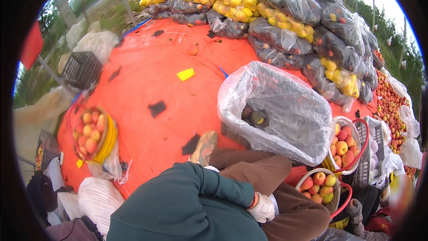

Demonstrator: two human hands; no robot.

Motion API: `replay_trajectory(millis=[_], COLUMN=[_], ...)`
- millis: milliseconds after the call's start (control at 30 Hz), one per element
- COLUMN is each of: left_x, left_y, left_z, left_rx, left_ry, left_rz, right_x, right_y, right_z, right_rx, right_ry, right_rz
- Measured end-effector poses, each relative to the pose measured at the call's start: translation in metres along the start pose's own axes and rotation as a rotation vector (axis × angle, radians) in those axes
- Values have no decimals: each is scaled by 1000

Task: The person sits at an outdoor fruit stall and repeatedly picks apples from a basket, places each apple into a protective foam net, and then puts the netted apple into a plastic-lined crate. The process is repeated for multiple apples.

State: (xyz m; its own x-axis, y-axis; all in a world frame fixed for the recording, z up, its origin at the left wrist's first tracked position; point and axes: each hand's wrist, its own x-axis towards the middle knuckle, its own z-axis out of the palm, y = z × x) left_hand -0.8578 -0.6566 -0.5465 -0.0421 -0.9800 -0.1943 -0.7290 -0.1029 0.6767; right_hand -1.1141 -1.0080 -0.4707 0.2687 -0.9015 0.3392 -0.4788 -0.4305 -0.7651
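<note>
My left hand [262, 208], in a white glove with a red band at the wrist, is held low over my lap. Its fingers are curled, and whatever they hold is hidden. Beside it a pale edge [275, 203] shows, too little of it to name. No part of my right hand can be seen. Ahead of my crossed legs stands a crate lined with clear plastic [307, 143], with a few dark net-sleeved fruits [257, 118] inside. Close on my right sits a basket of apples [307, 183]; another apple basket [335, 163] stands behind it.
Stacked bags of fruit [285, 22] rise at the back. An apple basket [110, 145] stands left on the red sheet [133, 93], near a black crate [82, 69]. At right are a grey crate [372, 151], an apple heap [388, 107] and another person's gloved hand [354, 207].
</note>
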Motion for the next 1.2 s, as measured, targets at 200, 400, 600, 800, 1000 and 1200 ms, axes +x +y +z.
replay_trajectory(millis=[200,400,600,800,1000,1200], left_x=[15,27,32,31,24,8], left_y=[-2,45,77,69,39,28], left_z=[-9,-75,-82,-83,-82,-60], left_rx=[-368,-585,-720,-568,-957,-1132], left_ry=[501,783,848,913,661,646], left_rz=[209,283,270,203,33,12], right_x=[-41,-66,-101,-114,-124,-117], right_y=[-75,-133,-156,-148,-143,-141], right_z=[-68,34,73,101,120,151], right_rx=[619,532,861,771,742,689], right_ry=[88,-182,-589,-832,-866,-676], right_rz=[-35,-219,96,251,144,-241])
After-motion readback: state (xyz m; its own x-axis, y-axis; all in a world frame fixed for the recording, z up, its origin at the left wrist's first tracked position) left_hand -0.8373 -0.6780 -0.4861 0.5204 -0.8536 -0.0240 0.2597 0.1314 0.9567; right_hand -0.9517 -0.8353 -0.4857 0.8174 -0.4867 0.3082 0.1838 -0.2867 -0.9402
